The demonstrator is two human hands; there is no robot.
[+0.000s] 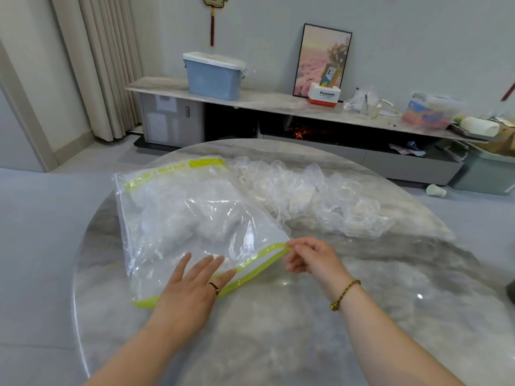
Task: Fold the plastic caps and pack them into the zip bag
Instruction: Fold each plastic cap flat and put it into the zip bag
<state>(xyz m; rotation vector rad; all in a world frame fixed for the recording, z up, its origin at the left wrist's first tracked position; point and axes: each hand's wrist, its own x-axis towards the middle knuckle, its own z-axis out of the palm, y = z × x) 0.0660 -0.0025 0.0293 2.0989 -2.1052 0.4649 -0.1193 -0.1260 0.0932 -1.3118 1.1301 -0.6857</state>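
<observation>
**Q:** Where's everything, quick?

**Me:** The zip bag [195, 218] lies flat toward the left edge of the surface [278, 330], mouth facing my near edge. Looks like some crumpled caps are inside. The loose plastic caps [306, 196] sit in a heap toward the far edge, touching the bag's right side.

**Q:** Hands?

**Me:** My left hand [192, 285] is spread flat, fingers straight, pressing the bag down just behind the green zip strip [250, 267]. My right hand [312, 260] pinches the right end of that strip between thumb and fingertips, with the other fingers curled.

**Q:** What can go wrong?

**Me:** The film is slick and so is the polished surface. If I pull the strip harder than my left palm holds, the whole bag slides toward me instead of opening. My pinch is only on the corner, so it could slip off. I can't tell whether I've got one lip or both. With both, the mouth won't part.

**Q:** Anything else?

**Me:** Pressing flat squeezes the contents, so caps may puff out once the mouth gapes. The bag overlaps the heap, so dragging it could pull unfolded caps along or spread them toward the far edge.
</observation>
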